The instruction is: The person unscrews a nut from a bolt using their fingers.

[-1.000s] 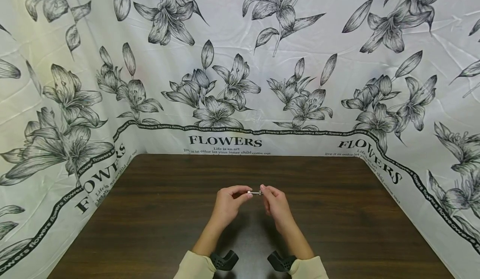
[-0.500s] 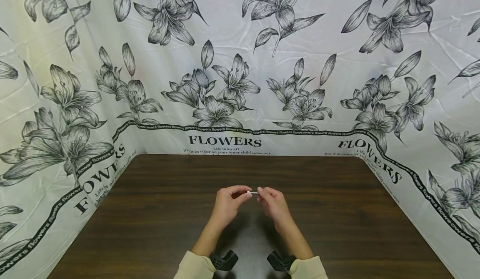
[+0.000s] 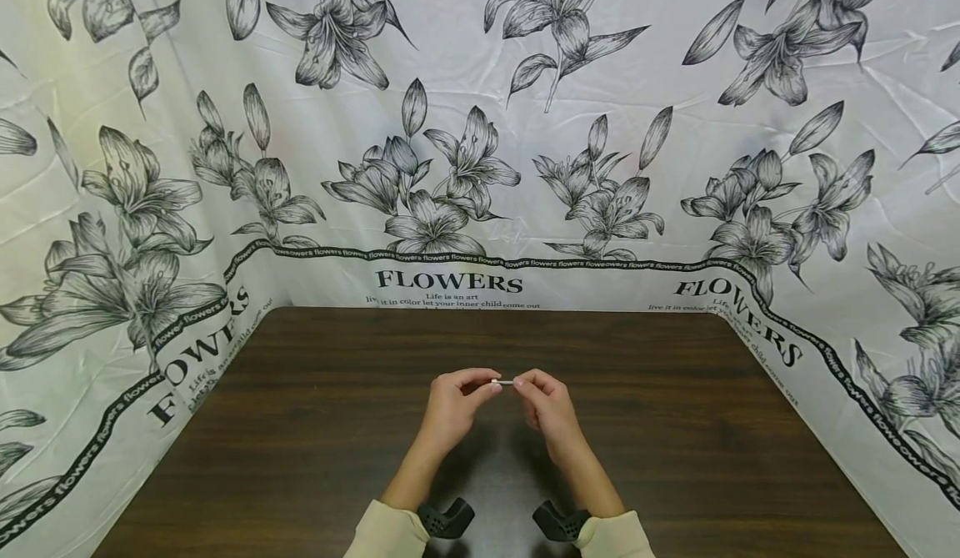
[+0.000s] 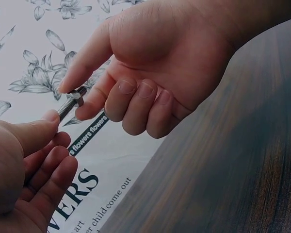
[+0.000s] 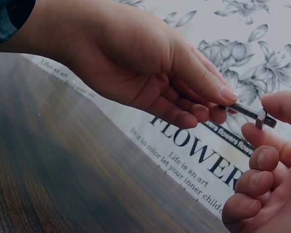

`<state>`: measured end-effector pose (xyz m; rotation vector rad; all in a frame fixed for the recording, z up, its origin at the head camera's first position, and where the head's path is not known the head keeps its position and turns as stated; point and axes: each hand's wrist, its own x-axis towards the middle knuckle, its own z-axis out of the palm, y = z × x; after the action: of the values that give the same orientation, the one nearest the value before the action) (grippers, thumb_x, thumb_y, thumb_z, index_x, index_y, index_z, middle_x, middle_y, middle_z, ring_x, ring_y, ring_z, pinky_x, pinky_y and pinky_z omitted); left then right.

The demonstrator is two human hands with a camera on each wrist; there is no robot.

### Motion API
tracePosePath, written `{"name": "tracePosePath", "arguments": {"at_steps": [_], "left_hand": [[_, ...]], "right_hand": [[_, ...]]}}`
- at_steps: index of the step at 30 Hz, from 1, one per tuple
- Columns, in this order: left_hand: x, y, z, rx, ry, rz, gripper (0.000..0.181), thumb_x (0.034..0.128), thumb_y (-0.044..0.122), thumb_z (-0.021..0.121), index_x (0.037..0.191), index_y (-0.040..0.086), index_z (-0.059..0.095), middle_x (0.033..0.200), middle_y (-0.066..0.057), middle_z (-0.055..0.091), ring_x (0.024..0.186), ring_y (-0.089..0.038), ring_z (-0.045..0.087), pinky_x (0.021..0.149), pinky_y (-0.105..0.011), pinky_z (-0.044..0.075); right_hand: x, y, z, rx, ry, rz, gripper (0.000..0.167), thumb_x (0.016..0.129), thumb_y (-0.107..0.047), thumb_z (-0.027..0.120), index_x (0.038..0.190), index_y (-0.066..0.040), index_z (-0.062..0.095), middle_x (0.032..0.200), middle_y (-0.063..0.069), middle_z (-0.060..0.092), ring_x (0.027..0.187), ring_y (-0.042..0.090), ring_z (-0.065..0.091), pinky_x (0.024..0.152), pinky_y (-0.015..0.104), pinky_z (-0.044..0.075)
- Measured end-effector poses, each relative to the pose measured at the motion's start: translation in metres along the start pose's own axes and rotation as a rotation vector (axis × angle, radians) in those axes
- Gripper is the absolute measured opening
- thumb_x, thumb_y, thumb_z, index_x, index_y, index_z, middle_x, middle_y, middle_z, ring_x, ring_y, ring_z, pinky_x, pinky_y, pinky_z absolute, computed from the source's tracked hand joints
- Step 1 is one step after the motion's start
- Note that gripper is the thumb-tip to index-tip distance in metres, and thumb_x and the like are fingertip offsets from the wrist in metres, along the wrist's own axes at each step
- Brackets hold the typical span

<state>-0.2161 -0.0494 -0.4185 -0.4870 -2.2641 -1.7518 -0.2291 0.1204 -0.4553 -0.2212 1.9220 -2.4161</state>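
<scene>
A threaded metal bolt [image 3: 505, 383] spans the short gap between the hands, well above the tabletop. My left hand [image 3: 452, 412] pinches the end with a hex nut [image 4: 77, 97] between thumb and index finger; its other fingers are curled in the left wrist view. From the opposite side, my right hand [image 3: 553, 412] grips the bolt, its thumb pressed on the shank [image 5: 245, 109] and its fingertips covering the far end. A little thread protrudes past the nut [image 5: 261, 118] on the left-hand side.
Dark wooden tabletop [image 3: 337, 433] lies under both hands. White cloth [image 3: 465, 191] printed with black flowers and lettering hangs behind it and along its sides. Each wrist carries a black device, the left one [image 3: 447, 519] and the right one [image 3: 561, 522].
My right fingers have shifted slightly left along the bolt and now cover the end that showed one second ago. My left hand has stayed almost in place, still pinching the bolt's other end.
</scene>
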Motion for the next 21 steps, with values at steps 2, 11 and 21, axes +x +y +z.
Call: {"name": "tracePosePath", "arguments": {"at_steps": [2,11,21], "left_hand": [[0.0001,0.0003,-0.0001,0.001,0.000,-0.001,0.010,0.0836,-0.001,0.073,0.093,0.000,0.074,0.084,-0.010,0.070,0.073,-0.018,0.062,0.066,-0.024,0.052],[0.0009,0.0013,-0.0001,0.002,0.006,-0.015,0.012,0.0838,-0.001,0.073,0.095,-0.004,0.073,0.085,-0.011,0.071,0.075,-0.021,0.063,0.067,-0.023,0.051],[0.0009,0.0014,-0.0006,0.010,0.015,-0.020,0.011,0.0839,-0.001,0.073,0.095,-0.003,0.073,0.085,-0.010,0.071,0.074,-0.020,0.062,0.066,-0.024,0.051]], "right_hand": [[0.0008,0.0030,-0.0004,0.003,0.014,-0.011,0.019,0.097,-0.004,0.057,0.091,0.014,0.057,0.054,0.001,0.036,0.041,0.007,0.030,0.044,0.025,0.023],[0.0009,0.0050,0.0014,0.005,0.018,-0.093,0.019,0.093,-0.005,0.063,0.097,0.013,0.058,0.054,-0.002,0.038,0.041,0.006,0.029,0.042,0.023,0.023],[0.0018,0.0069,-0.0010,0.016,-0.031,-0.198,0.021,0.091,0.003,0.060,0.105,0.018,0.057,0.055,-0.002,0.040,0.042,0.006,0.032,0.042,0.025,0.023]]}}
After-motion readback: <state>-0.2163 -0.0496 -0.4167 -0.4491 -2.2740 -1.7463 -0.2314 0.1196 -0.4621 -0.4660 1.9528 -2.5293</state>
